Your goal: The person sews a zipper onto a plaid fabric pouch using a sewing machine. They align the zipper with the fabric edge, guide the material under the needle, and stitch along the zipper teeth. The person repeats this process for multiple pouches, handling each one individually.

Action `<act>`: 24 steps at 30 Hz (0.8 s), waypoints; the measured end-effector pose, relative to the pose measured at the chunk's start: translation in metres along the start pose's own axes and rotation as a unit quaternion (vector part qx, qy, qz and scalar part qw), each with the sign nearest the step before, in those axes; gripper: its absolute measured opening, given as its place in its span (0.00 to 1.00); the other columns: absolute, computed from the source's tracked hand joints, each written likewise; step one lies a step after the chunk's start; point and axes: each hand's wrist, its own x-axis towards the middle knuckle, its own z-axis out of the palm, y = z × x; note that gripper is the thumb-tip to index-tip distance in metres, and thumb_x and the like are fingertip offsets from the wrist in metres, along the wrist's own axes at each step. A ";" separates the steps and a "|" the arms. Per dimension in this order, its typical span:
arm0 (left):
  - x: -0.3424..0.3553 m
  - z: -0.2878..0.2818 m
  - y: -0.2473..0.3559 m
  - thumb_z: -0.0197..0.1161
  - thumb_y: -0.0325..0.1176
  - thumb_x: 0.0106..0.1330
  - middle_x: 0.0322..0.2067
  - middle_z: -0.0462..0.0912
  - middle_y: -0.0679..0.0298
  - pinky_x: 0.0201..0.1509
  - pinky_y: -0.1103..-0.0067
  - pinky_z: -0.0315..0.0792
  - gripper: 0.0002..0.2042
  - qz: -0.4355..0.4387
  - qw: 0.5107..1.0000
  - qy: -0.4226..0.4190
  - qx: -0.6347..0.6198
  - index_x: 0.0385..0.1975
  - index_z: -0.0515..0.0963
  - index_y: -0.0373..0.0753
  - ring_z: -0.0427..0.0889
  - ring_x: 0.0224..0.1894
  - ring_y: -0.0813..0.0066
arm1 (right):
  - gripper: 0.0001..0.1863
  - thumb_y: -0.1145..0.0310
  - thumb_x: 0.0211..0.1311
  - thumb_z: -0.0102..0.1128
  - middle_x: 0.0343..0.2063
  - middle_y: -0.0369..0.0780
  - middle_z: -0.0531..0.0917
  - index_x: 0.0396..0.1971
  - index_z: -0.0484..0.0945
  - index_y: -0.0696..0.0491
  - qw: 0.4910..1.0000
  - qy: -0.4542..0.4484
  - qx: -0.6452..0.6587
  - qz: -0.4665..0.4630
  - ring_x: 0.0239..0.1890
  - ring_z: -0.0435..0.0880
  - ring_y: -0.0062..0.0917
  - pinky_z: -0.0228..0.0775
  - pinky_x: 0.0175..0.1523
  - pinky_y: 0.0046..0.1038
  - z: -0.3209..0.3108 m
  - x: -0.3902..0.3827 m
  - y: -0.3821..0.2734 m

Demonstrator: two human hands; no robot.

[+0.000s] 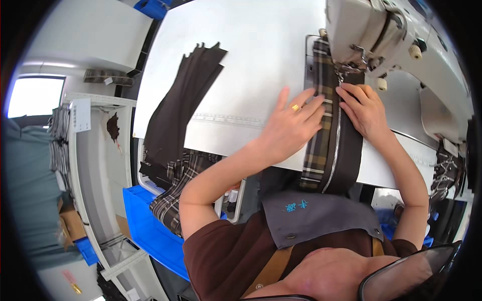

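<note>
zipper [336, 148] | on surface [256, 55] between left hand [295, 122] and right hand [368, 111] | long axis from sewing machine [374, 30] toward grey bib [334, 223] | right nearer machine end, fingers bent, pinch unclear | left fingers spread across plaid strip [314, 163]

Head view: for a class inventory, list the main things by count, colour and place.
Sewing machine: one, white, upper right
Table: one, white, under the machine
Plaid strip: one, brown-and-white, at the machine
Zipper: one, silver, right of the plaid strip
Dark cloth pieces: several, brownish-black, table's left
Large crate: one, blue, lower left
Shelf unit: one, white, left side
Apron: one, grey, on the chest
Left hand: one, bare, on the plaid strip
Right hand: one, bare, at the zipper
</note>
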 end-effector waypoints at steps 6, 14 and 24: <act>-0.088 -0.074 -0.145 0.57 0.34 0.62 0.44 0.79 0.57 0.56 0.67 0.61 0.12 -0.349 0.932 0.058 0.072 0.42 0.74 0.37 0.76 0.51 0.61 | 0.17 0.71 0.50 0.64 0.42 0.36 0.78 0.42 0.78 0.56 1.000 -0.001 -0.001 0.000 0.40 0.75 0.30 0.69 0.43 0.31 -0.001 0.001 -0.003; -0.116 -0.068 -0.208 0.66 0.35 0.58 0.29 0.84 0.58 0.41 0.83 0.71 0.13 -0.472 0.856 0.152 -0.147 0.38 0.80 0.32 0.82 0.34 0.75 | 0.17 0.72 0.48 0.65 0.42 0.36 0.78 0.41 0.78 0.55 1.000 0.013 0.007 -0.002 0.40 0.75 0.29 0.70 0.43 0.31 -0.001 0.000 -0.003; -0.095 -0.052 -0.094 0.62 0.24 0.56 0.39 0.82 0.54 0.43 0.72 0.73 0.09 -0.146 0.980 0.108 0.087 0.36 0.80 0.34 0.81 0.37 0.59 | 0.14 0.66 0.52 0.63 0.40 0.35 0.78 0.40 0.80 0.54 1.000 0.024 -0.003 -0.002 0.40 0.75 0.28 0.70 0.43 0.28 0.003 -0.002 0.000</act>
